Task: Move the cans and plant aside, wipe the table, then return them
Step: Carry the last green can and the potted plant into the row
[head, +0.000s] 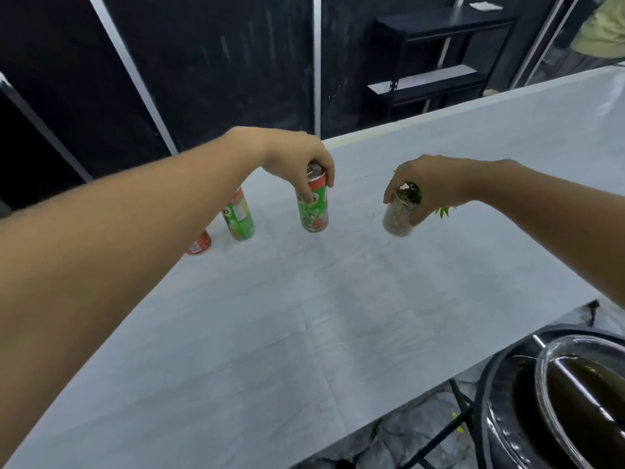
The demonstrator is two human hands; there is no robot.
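Nearest the viewer, at the lower right, a dark round vessel with a glass lid (575,401) stood off the table edge, above a grey mottled floor (389,441). The table (304,316) was covered with a pale, creased sheet and ran away towards the upper right.

Both bare forearms reached out over the sheet. The left hand (297,160) came down from above onto a green and red can (313,204); its fingers were curled round the upper part of the can, thumb on the front of the label. The can stood upright, its base at or just above the sheet; contact could not be determined.

The right hand (429,184) grasped the plant (400,211), a clear pot filled with pale gravel, fingers and thumb wrapped round its rim. Green leaves showed beside the fingers. The pot was tilted and appeared to be held clear of the sheet.

To the left, partly hidden behind the left forearm, a second green can (238,220) stood near the table's far edge. A red can (200,243) stood beside it, mostly hidden.

Beyond the table were dark wall panels (209,62) and a black shelf unit (436,62).
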